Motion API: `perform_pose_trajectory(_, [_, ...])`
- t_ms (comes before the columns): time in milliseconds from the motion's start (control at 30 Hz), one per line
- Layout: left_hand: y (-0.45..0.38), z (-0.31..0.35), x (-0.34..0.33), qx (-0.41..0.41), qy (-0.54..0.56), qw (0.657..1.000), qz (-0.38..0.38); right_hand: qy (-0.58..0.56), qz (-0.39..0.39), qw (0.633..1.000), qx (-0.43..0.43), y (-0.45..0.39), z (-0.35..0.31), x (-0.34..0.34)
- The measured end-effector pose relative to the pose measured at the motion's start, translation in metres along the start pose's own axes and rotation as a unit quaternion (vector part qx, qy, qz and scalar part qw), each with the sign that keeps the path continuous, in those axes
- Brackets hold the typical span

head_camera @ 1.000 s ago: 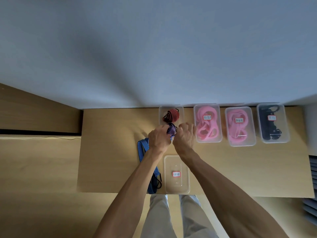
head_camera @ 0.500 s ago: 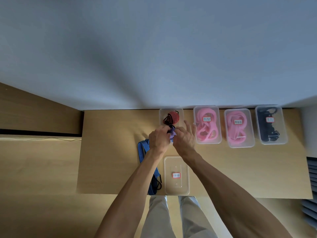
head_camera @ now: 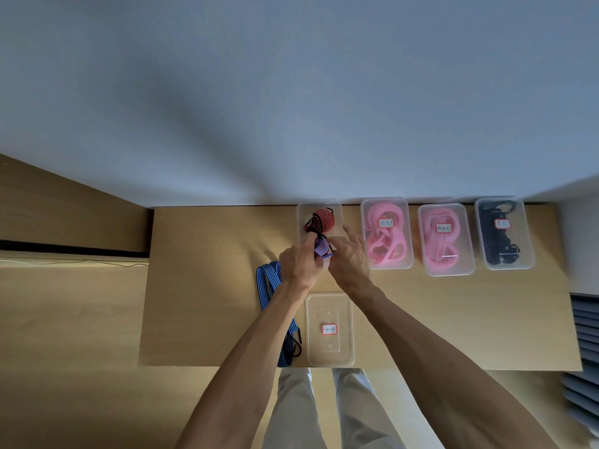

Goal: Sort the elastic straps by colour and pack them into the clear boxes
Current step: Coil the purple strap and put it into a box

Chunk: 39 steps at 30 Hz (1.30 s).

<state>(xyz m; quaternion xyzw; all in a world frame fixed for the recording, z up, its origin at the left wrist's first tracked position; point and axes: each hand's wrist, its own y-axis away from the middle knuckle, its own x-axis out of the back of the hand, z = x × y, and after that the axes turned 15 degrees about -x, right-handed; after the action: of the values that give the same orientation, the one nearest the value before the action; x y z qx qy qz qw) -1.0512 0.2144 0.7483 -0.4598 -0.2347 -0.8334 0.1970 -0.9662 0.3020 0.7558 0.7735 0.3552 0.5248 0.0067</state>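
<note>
Purple strap (head_camera: 321,248) pinched between left hand (head_camera: 299,265) and right hand (head_camera: 348,260).

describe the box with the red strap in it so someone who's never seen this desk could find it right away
Look along the back edge of the wooden table, against the wall, where four clear boxes stand in a row. The red strap's box is the leftmost, just beyond the two hands. Its neighbours hold pink or black straps; only this one holds a red-and-black striped coil.

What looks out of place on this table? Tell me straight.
The long blue striped strap lies loose on the wooden table, its end at the front edge, while other straps sit in boxes. The clear lid with a red-edged label lies apart from the open box holding the red-and-black strap.
</note>
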Motion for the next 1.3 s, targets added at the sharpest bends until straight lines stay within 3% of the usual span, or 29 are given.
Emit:
perform_pose_trajectory(167, [-0.004, -0.003, 0.002, 0.043, 0.100, 0.993, 0.040, -0.102, 0.099, 0.990, -0.002, 0.002, -0.011, 0.009])
perform_pose_trajectory(367, [-0.008, -0.008, 0.001, 0.068, 0.146, 0.987, 0.031, -0.109, 0.051, 0.993, -0.014, 0.007, -0.015, 0.009])
perform_pose_trajectory(467, [-0.005, -0.007, 0.002, 0.069, 0.173, 0.981, 0.048, -0.034, 0.003, 0.998, 0.046, 0.005, -0.010, 0.011])
perform_pose_trajectory(567, [-0.004, -0.007, 0.005, 0.076, 0.205, 0.974, 0.053, 0.038, -0.028, 0.998, 0.043, 0.000, -0.007, 0.008])
perform_pose_trajectory(733, [0.003, -0.007, 0.006, 0.041, 0.170, 0.981, 0.083, -0.004, 0.002, 1.000, -0.002, -0.006, -0.015, 0.000])
perform_pose_trajectory(933, [-0.007, -0.008, 0.013, 0.104, 0.206, 0.970, 0.081, -0.110, 0.052, 0.990, 0.065, 0.000, -0.018, 0.000])
perform_pose_trajectory(1100, [-0.007, -0.004, 0.014, 0.060, 0.120, 0.991, 0.025, -0.078, 0.029, 0.996, 0.009, -0.003, -0.014, 0.000])
perform_pose_trajectory(1300, [-0.008, -0.003, 0.008, 0.091, 0.123, 0.985, 0.080, -0.112, 0.030, 0.992, -0.056, -0.011, -0.024, 0.004])
